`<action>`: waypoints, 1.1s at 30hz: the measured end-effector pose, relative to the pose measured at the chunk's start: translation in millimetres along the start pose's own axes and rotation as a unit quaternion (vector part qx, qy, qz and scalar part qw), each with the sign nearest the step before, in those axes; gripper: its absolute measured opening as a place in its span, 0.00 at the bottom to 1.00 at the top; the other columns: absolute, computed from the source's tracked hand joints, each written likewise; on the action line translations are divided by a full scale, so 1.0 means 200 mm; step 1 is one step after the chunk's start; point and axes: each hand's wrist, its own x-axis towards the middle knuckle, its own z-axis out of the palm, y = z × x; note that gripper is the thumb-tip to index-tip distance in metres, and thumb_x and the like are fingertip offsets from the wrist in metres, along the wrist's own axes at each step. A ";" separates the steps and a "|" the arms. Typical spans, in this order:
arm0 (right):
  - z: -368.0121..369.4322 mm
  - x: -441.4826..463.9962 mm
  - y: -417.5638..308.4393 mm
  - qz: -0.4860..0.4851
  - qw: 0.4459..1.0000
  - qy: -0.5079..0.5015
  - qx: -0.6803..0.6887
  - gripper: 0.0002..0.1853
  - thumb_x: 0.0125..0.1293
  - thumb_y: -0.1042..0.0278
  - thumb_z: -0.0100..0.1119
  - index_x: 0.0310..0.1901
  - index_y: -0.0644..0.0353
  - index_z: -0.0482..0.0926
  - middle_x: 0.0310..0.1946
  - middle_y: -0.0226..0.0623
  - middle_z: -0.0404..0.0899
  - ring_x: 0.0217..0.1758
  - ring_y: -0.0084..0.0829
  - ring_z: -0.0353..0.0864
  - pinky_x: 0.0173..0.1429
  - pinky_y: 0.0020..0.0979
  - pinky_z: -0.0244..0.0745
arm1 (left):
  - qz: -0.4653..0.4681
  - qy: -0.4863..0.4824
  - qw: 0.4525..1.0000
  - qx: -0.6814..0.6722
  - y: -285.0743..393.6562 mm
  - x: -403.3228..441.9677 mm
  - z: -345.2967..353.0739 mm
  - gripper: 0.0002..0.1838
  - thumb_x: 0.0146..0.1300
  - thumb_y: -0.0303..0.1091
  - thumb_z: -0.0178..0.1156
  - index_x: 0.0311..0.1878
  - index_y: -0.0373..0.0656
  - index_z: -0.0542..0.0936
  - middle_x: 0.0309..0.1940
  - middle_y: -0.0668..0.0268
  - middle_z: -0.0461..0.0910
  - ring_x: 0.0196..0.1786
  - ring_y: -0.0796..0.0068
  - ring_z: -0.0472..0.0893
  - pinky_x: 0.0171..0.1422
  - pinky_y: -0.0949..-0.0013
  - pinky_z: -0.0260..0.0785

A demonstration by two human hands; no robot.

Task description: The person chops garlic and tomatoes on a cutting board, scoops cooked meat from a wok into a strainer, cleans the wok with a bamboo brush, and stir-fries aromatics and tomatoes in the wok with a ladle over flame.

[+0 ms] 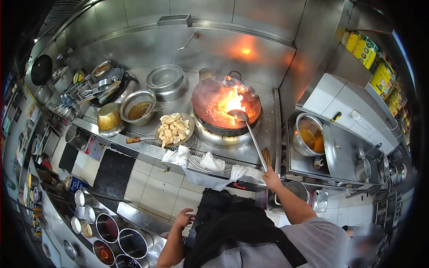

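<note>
My right hand is closed round the handle end of a long metal ladle. The ladle's bowl rests inside a wok on the burner, where tall orange flames rise over the food. Low by my body, my left hand hangs in the air with its fingers apart and nothing in them. To the left of the wok, a wooden-handled strainer lies on the stove, heaped with pale browned chunks of food. White cloths lie along the stove's front edge.
Left on the stove stand a lidded-looking metal pot, a bowl of brown liquid and a brassy pot. A pot of amber liquid is at right. Behind my left side, several metal containers line a counter.
</note>
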 end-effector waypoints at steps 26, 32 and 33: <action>-0.20 0.06 -0.30 -0.071 0.989 -0.095 -0.083 0.45 0.66 0.68 0.50 0.79 0.36 0.37 0.40 0.64 0.81 0.41 0.59 0.83 0.52 0.52 0.75 | 0.003 0.014 0.999 -0.043 0.02 -0.01 -0.02 0.29 0.59 0.15 0.44 0.65 0.44 0.70 0.51 0.52 0.83 0.41 0.67 0.85 0.39 0.66 0.75; -0.48 0.51 -0.23 -0.121 0.979 -0.011 -0.166 0.43 0.64 0.69 0.51 0.79 0.35 0.46 0.43 0.57 0.83 0.44 0.52 0.84 0.52 0.48 0.77 | 0.025 0.037 0.999 -0.014 0.14 -0.07 -0.05 0.30 0.58 0.15 0.44 0.65 0.44 0.71 0.51 0.53 0.83 0.43 0.66 0.85 0.41 0.64 0.75; -0.48 0.65 -0.16 -0.217 0.970 0.051 -0.097 0.43 0.63 0.71 0.52 0.79 0.36 0.48 0.39 0.54 0.83 0.38 0.49 0.84 0.45 0.45 0.79 | 0.034 0.043 0.998 -0.006 0.16 -0.08 -0.06 0.29 0.59 0.15 0.44 0.64 0.45 0.71 0.52 0.53 0.83 0.44 0.65 0.85 0.43 0.62 0.76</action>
